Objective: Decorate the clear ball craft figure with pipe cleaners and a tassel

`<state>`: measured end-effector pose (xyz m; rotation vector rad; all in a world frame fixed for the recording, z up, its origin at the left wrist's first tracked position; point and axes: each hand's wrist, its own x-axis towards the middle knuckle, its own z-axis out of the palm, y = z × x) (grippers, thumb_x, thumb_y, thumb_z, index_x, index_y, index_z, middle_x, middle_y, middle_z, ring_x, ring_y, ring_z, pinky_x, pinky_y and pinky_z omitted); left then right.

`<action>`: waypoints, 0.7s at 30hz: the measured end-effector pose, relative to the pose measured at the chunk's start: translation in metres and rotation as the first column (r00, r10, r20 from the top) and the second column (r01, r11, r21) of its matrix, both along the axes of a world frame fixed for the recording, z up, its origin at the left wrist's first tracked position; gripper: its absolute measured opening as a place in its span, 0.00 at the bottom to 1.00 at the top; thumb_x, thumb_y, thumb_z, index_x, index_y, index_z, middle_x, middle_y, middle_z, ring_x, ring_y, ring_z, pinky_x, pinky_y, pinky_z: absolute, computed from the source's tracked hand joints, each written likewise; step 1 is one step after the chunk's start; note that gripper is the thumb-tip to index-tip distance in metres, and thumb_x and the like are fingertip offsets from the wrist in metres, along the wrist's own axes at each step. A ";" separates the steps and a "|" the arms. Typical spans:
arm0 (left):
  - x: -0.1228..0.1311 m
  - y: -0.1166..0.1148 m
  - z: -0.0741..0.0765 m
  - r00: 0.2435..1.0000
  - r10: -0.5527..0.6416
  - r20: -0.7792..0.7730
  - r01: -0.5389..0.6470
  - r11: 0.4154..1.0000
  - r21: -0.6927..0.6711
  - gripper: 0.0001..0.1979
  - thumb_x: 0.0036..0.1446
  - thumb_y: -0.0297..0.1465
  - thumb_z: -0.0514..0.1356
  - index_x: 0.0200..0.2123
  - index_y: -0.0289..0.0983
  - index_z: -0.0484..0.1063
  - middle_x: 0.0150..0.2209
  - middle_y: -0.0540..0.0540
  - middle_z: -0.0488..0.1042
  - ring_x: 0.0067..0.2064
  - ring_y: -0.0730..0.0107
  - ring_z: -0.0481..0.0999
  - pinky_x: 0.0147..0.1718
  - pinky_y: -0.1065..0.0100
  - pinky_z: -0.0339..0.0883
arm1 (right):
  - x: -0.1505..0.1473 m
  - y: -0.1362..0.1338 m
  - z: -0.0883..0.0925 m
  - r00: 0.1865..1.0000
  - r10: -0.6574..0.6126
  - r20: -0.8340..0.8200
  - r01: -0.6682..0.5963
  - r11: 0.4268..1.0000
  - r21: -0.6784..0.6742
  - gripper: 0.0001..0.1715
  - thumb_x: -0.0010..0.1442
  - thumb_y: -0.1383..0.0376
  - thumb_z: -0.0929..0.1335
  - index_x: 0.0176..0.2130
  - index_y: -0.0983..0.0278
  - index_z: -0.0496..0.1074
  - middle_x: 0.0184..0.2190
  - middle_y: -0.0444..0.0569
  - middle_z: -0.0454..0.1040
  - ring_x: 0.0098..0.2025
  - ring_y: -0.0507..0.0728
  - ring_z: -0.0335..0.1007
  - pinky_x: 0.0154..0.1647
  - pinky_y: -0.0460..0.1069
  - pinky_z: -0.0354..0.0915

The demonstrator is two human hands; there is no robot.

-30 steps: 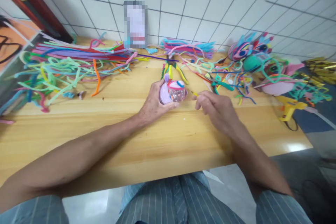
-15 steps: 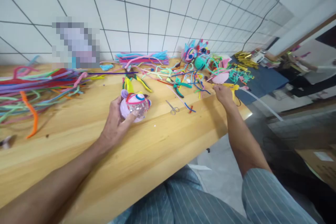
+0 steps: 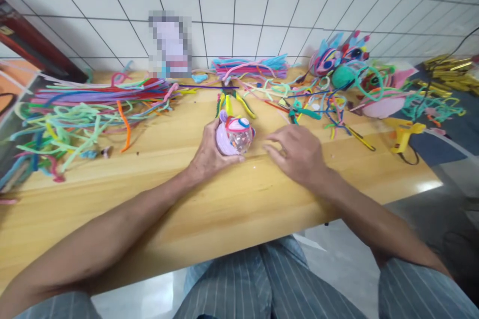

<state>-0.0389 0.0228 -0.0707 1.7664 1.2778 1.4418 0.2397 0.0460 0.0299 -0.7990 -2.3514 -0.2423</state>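
My left hand is wrapped around a clear ball, just above the wooden table. Lilac pipe cleaner covers its left side, and pink, blue and white eye-like coils sit on top. To the right of the ball, and apart from it, is my right hand. Its fingers are curved with a gap between thumb and forefinger, and nothing shows between them. Yellow-handled pliers lie behind the ball. Green-handled pliers lie beyond my right hand. The small scissors are out of sight.
Pipe cleaners are heaped at the left, with another bundle by the tiled wall. Finished-looking decorated balls stand at the back right. A yellow glue gun and a yellow-black knife-like tool lie on the right.
My right hand has come away from the glue gun and moved left towards the ball. My left hand still holds the ball. The view has turned left.
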 end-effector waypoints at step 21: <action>0.001 -0.003 0.006 0.994 -0.046 0.103 0.051 0.998 -0.047 0.61 0.44 0.53 0.84 0.73 0.42 0.59 0.69 0.32 0.71 0.72 0.39 0.74 0.73 0.39 0.70 | 0.079 0.013 -0.005 0.983 -0.174 -0.060 0.135 0.903 -0.407 0.07 0.69 0.63 0.70 0.47 0.56 0.77 0.36 0.46 0.84 0.33 0.58 0.79 0.35 0.51 0.70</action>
